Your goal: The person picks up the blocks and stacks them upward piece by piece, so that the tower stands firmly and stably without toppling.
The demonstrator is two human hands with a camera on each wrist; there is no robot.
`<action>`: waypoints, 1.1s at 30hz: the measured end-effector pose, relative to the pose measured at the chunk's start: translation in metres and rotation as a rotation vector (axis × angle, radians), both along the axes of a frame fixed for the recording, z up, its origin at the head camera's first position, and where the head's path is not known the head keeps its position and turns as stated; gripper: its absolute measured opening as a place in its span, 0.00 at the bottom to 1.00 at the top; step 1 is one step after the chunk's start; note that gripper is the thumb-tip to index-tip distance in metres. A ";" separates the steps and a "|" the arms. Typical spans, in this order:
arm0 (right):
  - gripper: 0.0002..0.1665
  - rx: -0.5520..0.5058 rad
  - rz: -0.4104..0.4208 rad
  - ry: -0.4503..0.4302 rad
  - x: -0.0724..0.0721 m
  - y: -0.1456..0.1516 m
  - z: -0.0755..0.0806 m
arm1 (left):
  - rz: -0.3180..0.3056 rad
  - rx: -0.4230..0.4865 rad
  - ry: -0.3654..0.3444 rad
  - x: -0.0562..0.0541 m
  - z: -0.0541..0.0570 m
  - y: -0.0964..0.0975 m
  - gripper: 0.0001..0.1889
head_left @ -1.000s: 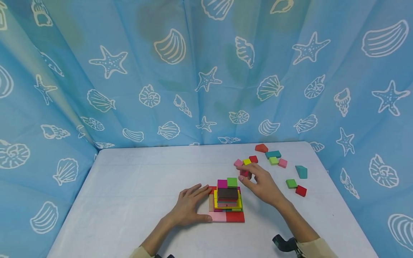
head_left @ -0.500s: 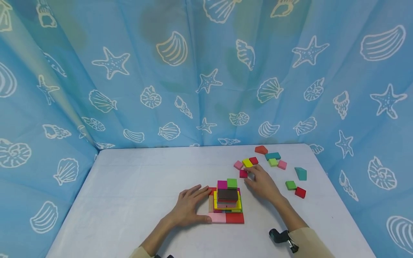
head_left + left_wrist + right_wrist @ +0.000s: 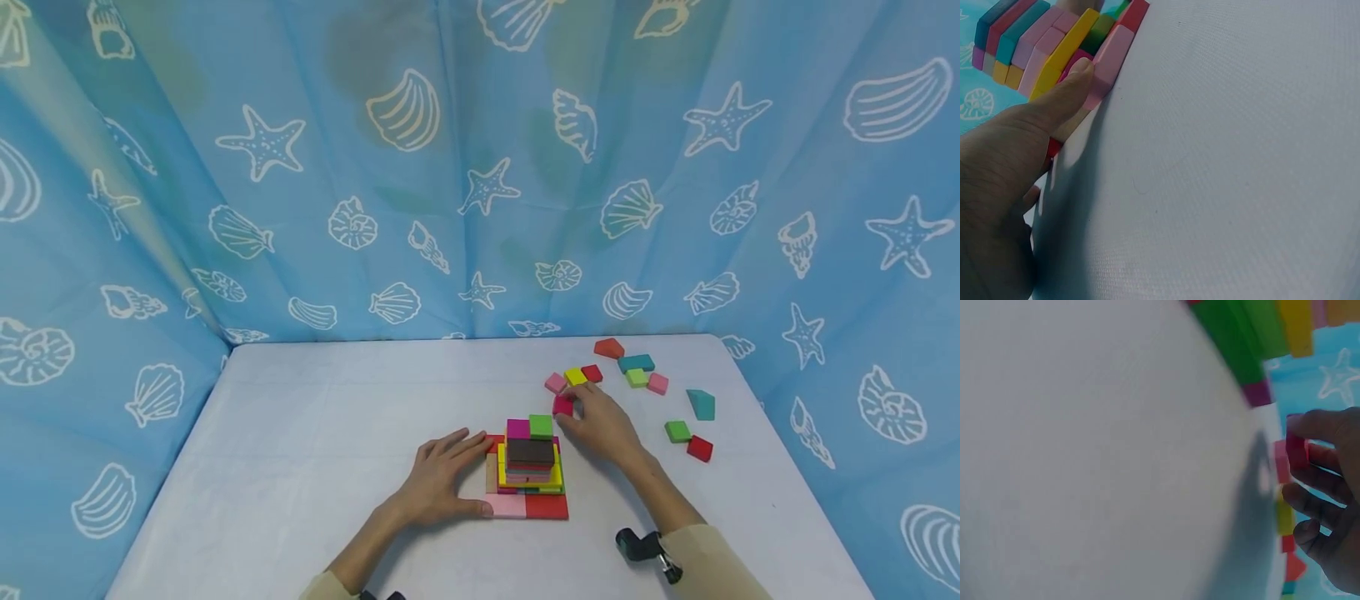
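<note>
A stepped stack of coloured wooden blocks (image 3: pixel 531 452) stands at mid-table, with a magenta block (image 3: pixel 518 429) and a green block (image 3: pixel 541 427) on top. My left hand (image 3: pixel 435 483) rests against its left side with fingers spread; in the left wrist view the thumb touches a pink block (image 3: pixel 1110 59) of the bottom layer. Behind and right of the stack, my right hand (image 3: pixel 606 425) pinches a small crimson block (image 3: pixel 562 405). The right wrist view shows that crimson block (image 3: pixel 1297 444) between thumb and fingers, above the tabletop.
Just beyond the right hand lie a pink block (image 3: pixel 556 382), a yellow block (image 3: pixel 575 377) and a red block (image 3: pixel 592 373). Several more loose blocks lie farther right, among them a teal triangular block (image 3: pixel 702 404) and a green block (image 3: pixel 678 431). A patterned blue curtain (image 3: pixel 465 250) surrounds the white table.
My right hand has come down onto the crimson block, pinched it and shifted it slightly left. The left hand and the stack have stayed put.
</note>
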State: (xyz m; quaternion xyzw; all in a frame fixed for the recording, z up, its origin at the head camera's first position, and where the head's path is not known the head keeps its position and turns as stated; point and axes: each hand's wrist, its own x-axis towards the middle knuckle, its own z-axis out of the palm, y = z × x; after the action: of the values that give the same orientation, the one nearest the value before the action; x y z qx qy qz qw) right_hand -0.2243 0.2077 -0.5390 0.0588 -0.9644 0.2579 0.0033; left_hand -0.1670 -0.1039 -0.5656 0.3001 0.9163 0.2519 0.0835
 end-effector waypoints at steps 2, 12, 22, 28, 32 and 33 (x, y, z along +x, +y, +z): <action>0.31 -0.059 0.007 0.024 0.004 -0.003 0.009 | -0.002 0.003 0.003 0.001 0.000 0.000 0.52; 0.30 -0.325 0.151 0.197 0.031 -0.031 0.080 | 0.016 -0.009 -0.011 0.001 0.002 0.000 0.53; 0.28 -0.252 0.302 0.155 0.053 -0.053 0.088 | 0.012 -0.007 -0.017 0.001 0.002 0.001 0.52; 0.28 -0.205 0.317 0.185 0.054 -0.053 0.081 | 0.005 -0.008 -0.007 0.001 0.001 0.001 0.52; 0.29 -0.193 0.318 0.196 0.054 -0.054 0.081 | 0.003 -0.015 -0.001 0.001 0.001 0.000 0.52; 0.29 -0.191 0.319 0.199 0.054 -0.054 0.081 | 0.004 -0.014 -0.002 0.001 0.001 0.000 0.52</action>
State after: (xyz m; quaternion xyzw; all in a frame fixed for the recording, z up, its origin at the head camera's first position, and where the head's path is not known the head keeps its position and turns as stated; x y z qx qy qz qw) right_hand -0.1702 0.1533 -0.4579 0.2355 -0.9089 0.3382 0.0630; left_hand -0.1661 -0.1036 -0.5644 0.2975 0.9185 0.2458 0.0860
